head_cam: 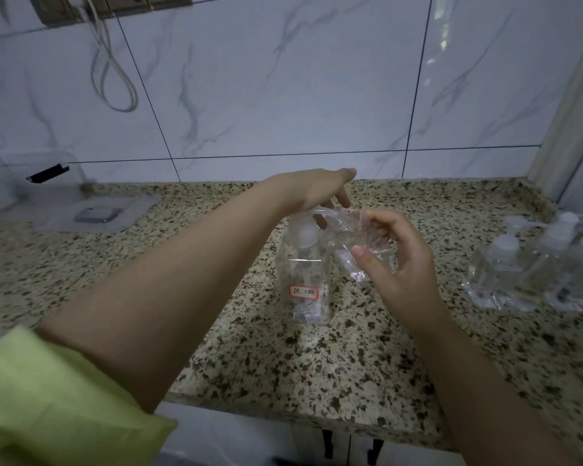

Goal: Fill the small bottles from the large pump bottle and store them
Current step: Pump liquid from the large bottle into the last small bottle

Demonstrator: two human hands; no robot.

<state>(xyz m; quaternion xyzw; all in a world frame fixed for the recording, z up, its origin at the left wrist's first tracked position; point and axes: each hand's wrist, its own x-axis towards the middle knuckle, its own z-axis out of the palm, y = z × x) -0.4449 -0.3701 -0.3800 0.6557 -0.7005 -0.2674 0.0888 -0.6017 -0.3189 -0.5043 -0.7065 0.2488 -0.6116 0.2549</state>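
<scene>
I see the large pump bottle [305, 274] standing upright on the speckled granite counter [283, 358], near the middle of my view. It is clear, with a red-bordered white label [304, 292] on its front; the writing is too blurred to read.

My left hand [320, 191] lies over the pump head with the fingers stretched out fairly straight and pressing down on it; the pump's top is mostly hidden beneath the palm.

My right hand [396, 260] holds a small clear bottle [362, 245] tilted, its upper end just beside the pump's spout. The thumb and curled fingers wrap around the bottle's body. I cannot tell how much liquid is in it.

To the right, well apart from the pump bottle, a cluster of small clear bottles [539, 267] with pale caps stands on the counter, blurred.

At the far left, a transparent container [31, 183] sits against the marble-patterned tiled wall [283, 79], with a clear flat lid [95, 213] lying near it. A white cable [115, 72] loops down the wall from a socket strip. A green sleeve [48, 398] covers my left upper arm.
</scene>
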